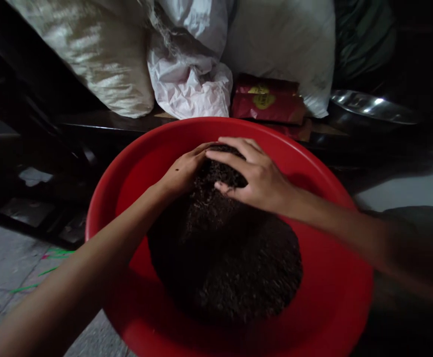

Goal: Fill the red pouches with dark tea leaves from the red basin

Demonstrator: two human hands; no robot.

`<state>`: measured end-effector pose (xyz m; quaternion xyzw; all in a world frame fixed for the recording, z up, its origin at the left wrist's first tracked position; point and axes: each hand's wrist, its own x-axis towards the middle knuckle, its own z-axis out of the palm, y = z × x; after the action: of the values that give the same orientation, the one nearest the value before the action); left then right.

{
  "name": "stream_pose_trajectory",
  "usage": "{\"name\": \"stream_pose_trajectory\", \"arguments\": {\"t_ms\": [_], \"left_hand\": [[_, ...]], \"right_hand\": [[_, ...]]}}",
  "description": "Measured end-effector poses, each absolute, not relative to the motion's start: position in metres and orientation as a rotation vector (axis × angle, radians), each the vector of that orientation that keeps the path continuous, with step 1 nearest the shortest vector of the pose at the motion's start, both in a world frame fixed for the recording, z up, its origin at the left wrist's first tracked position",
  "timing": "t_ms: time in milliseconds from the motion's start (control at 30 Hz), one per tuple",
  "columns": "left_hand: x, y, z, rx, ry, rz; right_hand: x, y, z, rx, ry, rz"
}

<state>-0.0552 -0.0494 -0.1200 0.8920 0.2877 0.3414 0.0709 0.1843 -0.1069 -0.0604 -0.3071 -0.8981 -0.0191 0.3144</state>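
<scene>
Dark brown, crumbly loose material [249,267] with fine shreds in it lies in a wide red plastic basin [335,277]. At the far side of the heap, my left hand [184,171] cups a clump of it from the left, its fingertips hidden behind the clump. My right hand [257,173] curves over the same clump from the right, with fingers parted and thumb in front. The clump shows between both hands, above the heap. Some of the heap is in shadow. I cannot tell exactly what the material is.
Behind the basin, a cream sack [108,64], a crumpled white sack [192,84] and a large pale sack [281,44] stand on a dark ledge [104,121]. Red packets [268,101] and a shiny metal bowl [376,106] sit there too. Green strands [58,253] lie on the tiled floor.
</scene>
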Motion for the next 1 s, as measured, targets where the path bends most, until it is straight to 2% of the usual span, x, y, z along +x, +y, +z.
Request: {"name": "stream_pose_trajectory", "arguments": {"t_ms": [100,200,267,333,400,467,600,767,900,1000], "left_hand": [[-0.055,-0.050,-0.118,2.700,0.981,0.995],[-0.053,-0.051,-0.117,2.688,1.039,0.945],[-0.051,-0.052,-0.117,2.681,1.048,0.935],[-0.049,-0.053,-0.118,2.677,1.068,0.932],[-0.046,-0.054,-0.119,2.678,1.085,0.911],[-0.043,-0.055,-0.119,2.678,1.093,0.888],[-0.043,-0.054,-0.118,2.677,1.103,0.888],[-0.051,-0.051,-0.118,2.699,1.042,0.925],[-0.045,-0.049,-0.121,2.671,1.077,0.971],[-0.039,-0.045,-0.124,2.679,1.054,0.970]], "right_hand": [[0.229,-0.086,-0.061,-0.899,-2.195,-0.198],[0.290,-0.083,-0.092,-1.276,-2.221,-0.131],[0.320,-0.089,-0.122,-1.712,-2.437,0.180],[0.332,-0.101,-0.148,-2.004,-2.618,0.635],[0.326,-0.118,-0.165,-2.121,-2.647,1.095],[0.308,-0.136,-0.174,-2.164,-2.502,1.390],[0.275,-0.172,-0.184,-1.859,-2.119,1.605],[0.256,-0.200,-0.189,-1.664,-1.859,1.656],[0.235,-0.192,-0.152,-1.403,-2.027,1.549],[0.212,-0.161,-0.102,-1.189,-2.063,1.216]]}}
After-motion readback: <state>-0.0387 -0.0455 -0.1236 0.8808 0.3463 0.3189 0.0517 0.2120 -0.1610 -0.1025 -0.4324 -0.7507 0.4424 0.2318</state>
